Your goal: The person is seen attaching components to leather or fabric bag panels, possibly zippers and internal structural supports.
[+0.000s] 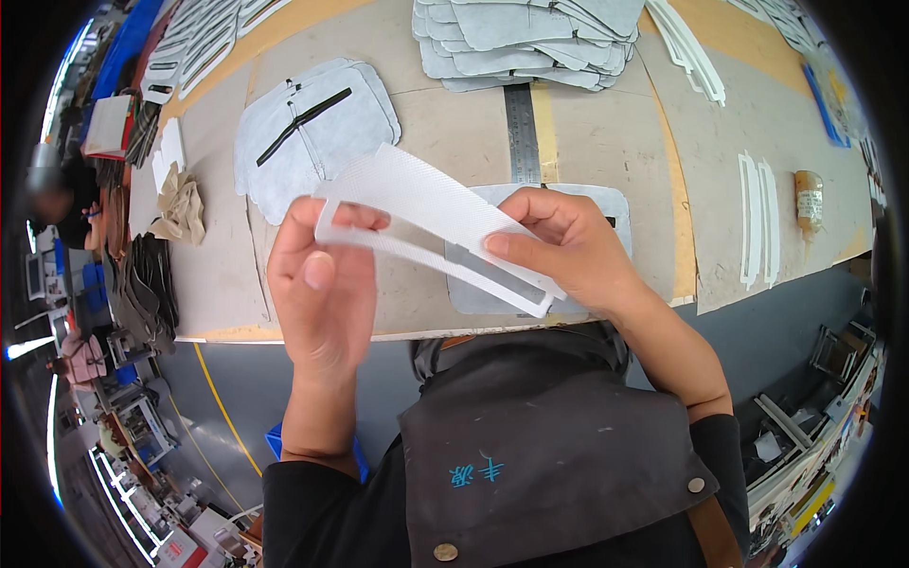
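Note:
A thin white textured sheet with a long slot cut through it is held tilted above the table. My right hand pinches its right part, thumb on top and fingers underneath. At the other end, my left hand has its fingers curled behind the sheet's edge, one showing through the slot, while the thumb stands off the sheet. Below lies a light grey panel with rounded corners, mostly hidden by the sheet and my right hand. A small stack of similar grey panels with a black slit lies beyond my left hand.
A taller pile of grey panels sits at the far middle, with a steel ruler running toward me. To the right lie narrow white strips and a glue bottle. Crumpled tan material and dark hanging pieces are at left.

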### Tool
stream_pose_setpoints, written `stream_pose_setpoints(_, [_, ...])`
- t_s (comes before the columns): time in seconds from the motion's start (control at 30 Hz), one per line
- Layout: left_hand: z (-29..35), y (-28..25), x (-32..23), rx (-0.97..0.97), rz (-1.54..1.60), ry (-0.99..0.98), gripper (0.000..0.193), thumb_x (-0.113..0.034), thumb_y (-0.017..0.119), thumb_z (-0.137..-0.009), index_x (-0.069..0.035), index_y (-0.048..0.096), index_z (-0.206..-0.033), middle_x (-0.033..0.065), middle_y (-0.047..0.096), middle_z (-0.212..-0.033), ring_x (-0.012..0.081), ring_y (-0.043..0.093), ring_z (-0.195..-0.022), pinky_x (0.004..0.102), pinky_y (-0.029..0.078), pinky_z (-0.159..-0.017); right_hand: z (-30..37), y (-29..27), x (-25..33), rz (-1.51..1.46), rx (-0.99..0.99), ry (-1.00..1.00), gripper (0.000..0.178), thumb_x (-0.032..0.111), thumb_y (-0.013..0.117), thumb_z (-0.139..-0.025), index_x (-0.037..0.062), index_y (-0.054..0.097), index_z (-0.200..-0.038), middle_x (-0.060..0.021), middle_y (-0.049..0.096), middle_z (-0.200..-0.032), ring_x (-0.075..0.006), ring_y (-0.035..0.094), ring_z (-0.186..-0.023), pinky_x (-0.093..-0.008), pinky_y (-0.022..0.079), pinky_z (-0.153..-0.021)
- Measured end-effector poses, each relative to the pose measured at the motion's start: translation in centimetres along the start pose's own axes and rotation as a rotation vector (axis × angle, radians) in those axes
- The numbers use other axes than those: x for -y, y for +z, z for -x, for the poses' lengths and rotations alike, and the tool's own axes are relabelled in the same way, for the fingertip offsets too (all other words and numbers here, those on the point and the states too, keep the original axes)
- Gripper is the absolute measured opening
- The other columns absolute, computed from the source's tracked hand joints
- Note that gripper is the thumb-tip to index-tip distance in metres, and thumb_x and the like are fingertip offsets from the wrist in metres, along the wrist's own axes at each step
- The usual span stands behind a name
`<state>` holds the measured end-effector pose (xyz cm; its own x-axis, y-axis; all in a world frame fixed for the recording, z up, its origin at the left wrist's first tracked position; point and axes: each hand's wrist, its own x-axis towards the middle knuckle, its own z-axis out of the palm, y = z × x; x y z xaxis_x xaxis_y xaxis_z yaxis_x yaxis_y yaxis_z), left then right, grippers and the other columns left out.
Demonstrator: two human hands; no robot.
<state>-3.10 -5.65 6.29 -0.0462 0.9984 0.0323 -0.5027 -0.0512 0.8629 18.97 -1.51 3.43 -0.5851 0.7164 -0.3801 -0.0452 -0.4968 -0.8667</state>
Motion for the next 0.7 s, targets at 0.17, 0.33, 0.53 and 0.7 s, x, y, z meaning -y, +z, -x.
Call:
stream_pose_setpoints(0.17, [-0.8,-0.9,0.1,-0.120,-0.513,0.066,0.039,-0.025,0.076,-0.085,-0.001,0.061,-0.112,0.0055,0.060,-0.109,0.0147,0.053,-0.102,0.0304,0.040,-0.096,0.9,-0.7,-0.1,0.255,-0.072,-0.090,0.014,0.010,0.072,-0.088,0.0005,0.069,-0.099,-0.0009,0.068,-0.092,-0.0070,0.059,-0.089,-0.0252,0.047,-0.080])
stream_pose_setpoints(0.33, [-0.4,-1.2,0.8,-0.117,-0.345,-0.065,0.014,-0.010,0.068,-0.092,-0.001,0.064,-0.102,0.0018,0.062,-0.100,0.0085,0.054,-0.092,0.0242,0.040,-0.086,1.8,-1.0,-0.4,0.318,-0.070,-0.104,0.018,0.009,0.072,-0.087,-0.0005,0.068,-0.102,-0.0020,0.068,-0.097,-0.0090,0.059,-0.093,-0.0250,0.046,-0.083])
stream_pose_setpoints(0.53, [-0.3,-0.7,2.6,-0.277,-0.123,-0.106,0.018,-0.011,0.068,-0.092,-0.001,0.062,-0.107,0.0007,0.062,-0.099,0.0075,0.053,-0.091,0.0247,0.040,-0.087,3.2,-2.7,-1.5,0.051,-0.327,-0.165,0.016,0.007,0.071,-0.087,0.0006,0.068,-0.102,-0.0016,0.066,-0.103,-0.0098,0.058,-0.097,-0.0264,0.044,-0.087])
stream_pose_setpoints(0.7, [-0.1,-1.0,4.3,-0.222,-0.097,-0.136,0.016,-0.010,0.068,-0.092,-0.002,0.061,-0.104,0.0000,0.062,-0.097,0.0075,0.053,-0.090,0.0245,0.039,-0.086,4.2,-4.0,-2.6,-0.020,-0.376,-0.092,0.012,0.012,0.075,-0.087,0.0034,0.067,-0.089,0.0021,0.062,-0.087,-0.0051,0.053,-0.082,-0.0218,0.042,-0.074])
